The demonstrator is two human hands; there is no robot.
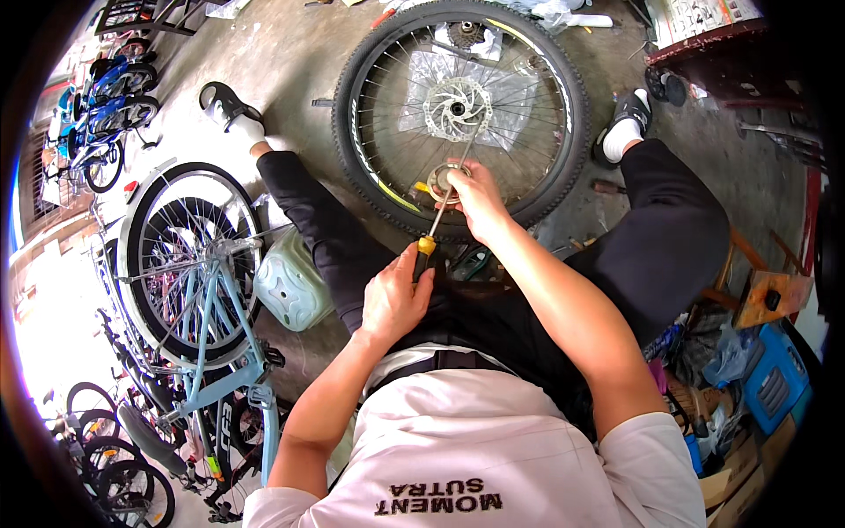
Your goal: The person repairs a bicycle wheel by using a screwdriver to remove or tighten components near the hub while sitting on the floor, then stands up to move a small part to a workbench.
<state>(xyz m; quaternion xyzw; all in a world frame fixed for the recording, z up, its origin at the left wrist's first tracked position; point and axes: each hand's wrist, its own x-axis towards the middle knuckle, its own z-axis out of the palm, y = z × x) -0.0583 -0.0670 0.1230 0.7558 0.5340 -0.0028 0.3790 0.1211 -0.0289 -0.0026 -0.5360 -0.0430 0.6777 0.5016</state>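
Gripping the yellow-and-black handle of a screwdriver [426,247] in the left hand [394,301], just toward seven o'clock from the view's centre, with fingers wrapped round it. Pinching a metal ring [438,183] in the right hand [477,201], toward one o'clock, with the thumb laid over its face. Holding the two hands near but apart, with the screwdriver running between them. Pointing its shaft toward one o'clock, across the ring and over the spokes of a wheel [457,109] at twelve o'clock. Aiming at the lower edge of the disc [431,110] round the hub; cannot tell whether touching it with the tip. Holding the ring over the spokes, near six o'clock on the wheel.

Spreading the legs to either side in black trousers [321,220], with the left shoe [224,104] between ten and eleven o'clock and the right shoe [629,116] at two. To be seen through the spokes: clear plastic [515,97] and, near the wheel's twelve o'clock, a cassette [465,35].

To be seen farther out: a pale-blue bike [220,392] from nine to eight o'clock, blue bikes [128,84] at ten, a dark red cabinet [731,75] at two, a blue case [779,378] between three and four.
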